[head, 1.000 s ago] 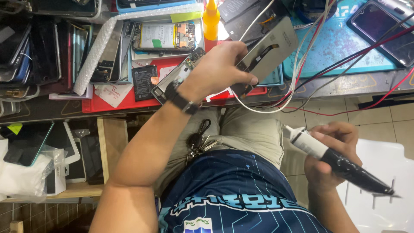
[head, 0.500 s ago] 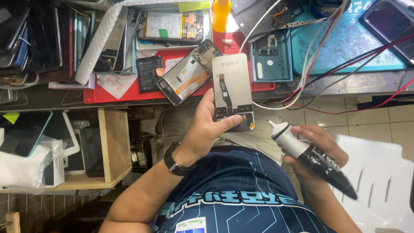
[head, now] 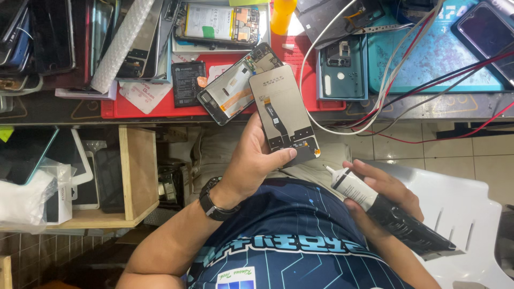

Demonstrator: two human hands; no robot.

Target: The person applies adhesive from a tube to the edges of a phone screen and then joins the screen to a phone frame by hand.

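Tan-backed phone screen panel (head: 282,114) with dark flex strip, gripped in left hand (head: 256,160) just off the desk (head: 64,109) edge. Glue tube (head: 357,191), white label over black body, in right hand (head: 386,199). Opened phone frame (head: 234,87) with pale shield, tilted on red mat (head: 144,107). Small black battery (head: 188,83) with white label beside it. Dark phone screen (head: 488,32) on blue mat (head: 428,59), far right. White box (head: 56,195) on wooden shelf (head: 136,176), lower left.

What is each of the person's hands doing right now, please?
Left hand: closed on a phone screen panel, back side up.
Right hand: closed on a glue tube, nozzle pointing toward the panel.
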